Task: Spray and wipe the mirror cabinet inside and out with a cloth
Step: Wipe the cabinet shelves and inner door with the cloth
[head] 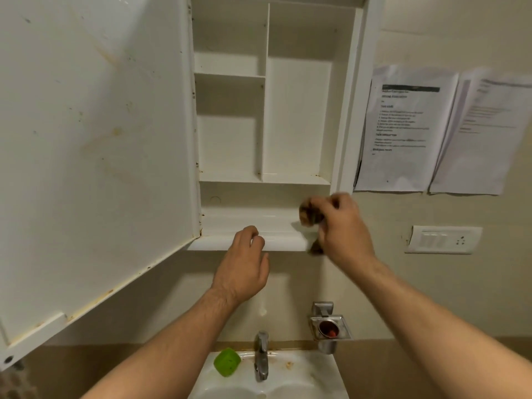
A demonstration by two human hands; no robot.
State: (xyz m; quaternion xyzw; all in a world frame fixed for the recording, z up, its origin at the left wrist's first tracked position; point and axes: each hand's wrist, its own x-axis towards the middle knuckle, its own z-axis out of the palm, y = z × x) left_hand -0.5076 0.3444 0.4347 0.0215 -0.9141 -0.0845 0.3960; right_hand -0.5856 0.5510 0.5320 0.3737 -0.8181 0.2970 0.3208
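sink (316,370), green soap (227,362), tap (261,358) nearest | left hand (241,269) fingers curled over front lip of bottom ledge (282,243) | right hand (342,231) clenched round brown cloth (311,216), blurred, at ledge's right end | mirror cabinet (296,116) on wall, door (95,145) swung open left, inner face stained

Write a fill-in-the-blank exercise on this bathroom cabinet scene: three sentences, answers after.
1. The cabinet door stands ____.
2. The right hand grips a brown ____ at the right end of the bottom shelf.
3. The green block on the sink lies to the ____ of the tap.

Missing words: open; cloth; left.
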